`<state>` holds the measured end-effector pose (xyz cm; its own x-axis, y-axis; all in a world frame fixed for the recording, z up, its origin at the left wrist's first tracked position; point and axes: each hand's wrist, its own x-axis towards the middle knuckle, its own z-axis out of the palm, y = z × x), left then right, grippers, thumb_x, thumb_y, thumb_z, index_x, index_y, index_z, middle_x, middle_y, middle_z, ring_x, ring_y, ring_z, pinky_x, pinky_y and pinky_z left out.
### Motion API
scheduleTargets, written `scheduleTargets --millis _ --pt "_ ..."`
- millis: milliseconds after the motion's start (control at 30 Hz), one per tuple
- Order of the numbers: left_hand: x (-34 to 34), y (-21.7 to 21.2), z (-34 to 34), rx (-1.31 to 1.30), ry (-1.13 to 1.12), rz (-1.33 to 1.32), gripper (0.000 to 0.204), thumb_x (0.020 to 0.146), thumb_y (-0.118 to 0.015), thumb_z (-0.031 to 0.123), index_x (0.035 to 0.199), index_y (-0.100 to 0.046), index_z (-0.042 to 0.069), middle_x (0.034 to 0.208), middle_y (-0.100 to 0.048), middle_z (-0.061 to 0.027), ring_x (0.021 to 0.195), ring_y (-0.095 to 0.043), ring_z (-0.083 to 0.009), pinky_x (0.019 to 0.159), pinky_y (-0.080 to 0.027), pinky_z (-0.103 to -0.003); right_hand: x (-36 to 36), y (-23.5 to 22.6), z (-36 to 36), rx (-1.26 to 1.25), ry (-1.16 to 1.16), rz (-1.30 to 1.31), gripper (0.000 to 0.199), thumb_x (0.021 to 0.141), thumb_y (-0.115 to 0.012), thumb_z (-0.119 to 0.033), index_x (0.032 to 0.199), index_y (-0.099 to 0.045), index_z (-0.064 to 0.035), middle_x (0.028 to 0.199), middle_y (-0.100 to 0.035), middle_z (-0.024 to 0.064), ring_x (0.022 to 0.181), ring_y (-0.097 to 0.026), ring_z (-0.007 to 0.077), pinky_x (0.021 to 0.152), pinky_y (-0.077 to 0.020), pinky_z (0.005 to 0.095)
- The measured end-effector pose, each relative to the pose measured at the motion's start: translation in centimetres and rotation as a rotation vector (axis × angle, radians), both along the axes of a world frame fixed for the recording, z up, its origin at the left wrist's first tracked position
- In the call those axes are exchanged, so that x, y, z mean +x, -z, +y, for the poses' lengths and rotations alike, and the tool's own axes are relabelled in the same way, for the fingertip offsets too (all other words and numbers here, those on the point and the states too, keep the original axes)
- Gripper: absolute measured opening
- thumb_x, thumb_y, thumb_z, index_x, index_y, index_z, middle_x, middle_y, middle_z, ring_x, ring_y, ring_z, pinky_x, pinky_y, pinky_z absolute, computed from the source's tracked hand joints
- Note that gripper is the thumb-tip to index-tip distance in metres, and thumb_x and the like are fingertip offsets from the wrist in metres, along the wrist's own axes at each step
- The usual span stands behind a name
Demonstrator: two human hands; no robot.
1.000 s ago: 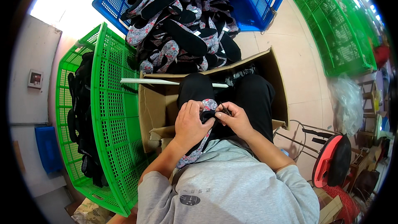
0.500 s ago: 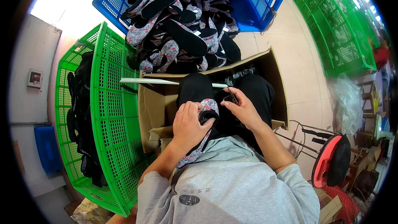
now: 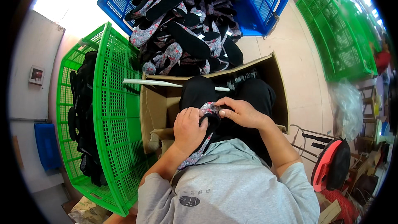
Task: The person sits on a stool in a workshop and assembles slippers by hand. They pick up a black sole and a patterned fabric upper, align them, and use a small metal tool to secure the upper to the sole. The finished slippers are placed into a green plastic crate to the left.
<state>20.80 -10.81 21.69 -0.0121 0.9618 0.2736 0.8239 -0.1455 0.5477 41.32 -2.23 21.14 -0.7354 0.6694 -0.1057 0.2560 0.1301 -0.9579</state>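
A floral slipper (image 3: 209,107) with a black inside rests on my left thigh. My left hand (image 3: 189,127) is closed around it, with the thumb at the black opening. My right hand (image 3: 242,113) meets the slipper's upper end, its thumb and index finger pinched together there. Small dark thread snips (image 3: 215,109) lie at those fingertips, mostly hidden by the fingers and hard to make out. The lower end of the slipper (image 3: 191,160) hangs down by my shirt.
An open cardboard box (image 3: 158,103) surrounds my knees, with a white strip (image 3: 153,83) across it. Beyond it lie heaped floral slippers (image 3: 188,39) and a blue crate (image 3: 248,20). A green crate (image 3: 116,120) of black items stands left; green crates (image 3: 336,33) and a red-and-black stool (image 3: 329,164) stand right.
My right hand has come down and left with the snips, from beside the slipper to its upper end. My left hand keeps its hold. The whole view has shifted slightly.
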Motion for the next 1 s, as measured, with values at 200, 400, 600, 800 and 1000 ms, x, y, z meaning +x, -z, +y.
scheduleTargets --millis 200,400,600,800,1000 --pt "0.2 0.2 0.3 0.014 0.046 -0.043 0.021 0.068 -0.073 0.002 0.079 -0.055 0.006 0.074 -0.057 -0.0078 0.070 -0.058 -0.0261 0.063 -0.047 -0.038 0.2 -0.1 0.8 0.234 -0.127 -0.165 0.027 0.097 -0.056 -0.032 0.119 -0.060 -0.0155 0.096 -0.069 0.0103 0.087 -0.067 0.0300 0.075 -0.0512 0.0372" --pt "0.0 -0.2 1.2 -0.141 0.062 -0.183 0.020 0.070 -0.073 0.007 0.077 -0.055 0.005 0.070 -0.057 -0.0077 0.067 -0.058 -0.0260 0.061 -0.046 -0.037 0.3 2.5 -0.6 -0.111 0.095 0.117 0.028 0.095 -0.062 -0.024 0.119 -0.060 -0.0104 0.096 -0.067 0.0053 0.085 -0.063 0.0160 0.076 -0.0497 0.0296" --pt "0.1 0.2 2.4 -0.268 0.026 -0.259 0.020 0.070 -0.074 0.007 0.077 -0.055 0.005 0.063 -0.054 -0.0045 0.056 -0.053 -0.0145 0.054 -0.044 -0.030 -1.0 2.2 -3.2 0.062 0.335 -0.176 0.067 0.074 -0.078 -0.040 0.128 -0.050 -0.0127 0.102 -0.064 0.0159 0.097 -0.063 0.0312 0.084 -0.0506 0.0399" --pt "3.1 -2.1 4.2 -0.165 -0.040 -0.370 0.021 0.074 -0.072 0.002 0.075 -0.051 0.005 0.062 -0.050 -0.0013 0.056 -0.047 -0.0095 0.053 -0.040 -0.026 -2.5 1.5 -1.4 0.278 0.567 -0.244 0.057 0.073 -0.070 -0.014 0.126 -0.050 -0.0112 0.100 -0.063 0.0193 0.098 -0.059 0.0389 0.085 -0.0487 0.0452" --pt "4.4 -2.7 5.8 0.062 0.010 -0.304 0.023 0.071 -0.073 0.001 0.078 -0.051 0.005 0.065 -0.052 -0.0108 0.060 -0.054 -0.0271 0.057 -0.043 -0.039 -2.1 0.2 2.5 0.477 0.626 -0.248 0.045 0.077 -0.064 -0.008 0.121 -0.056 -0.0091 0.097 -0.066 0.0173 0.092 -0.061 0.0384 0.079 -0.0490 0.0471"
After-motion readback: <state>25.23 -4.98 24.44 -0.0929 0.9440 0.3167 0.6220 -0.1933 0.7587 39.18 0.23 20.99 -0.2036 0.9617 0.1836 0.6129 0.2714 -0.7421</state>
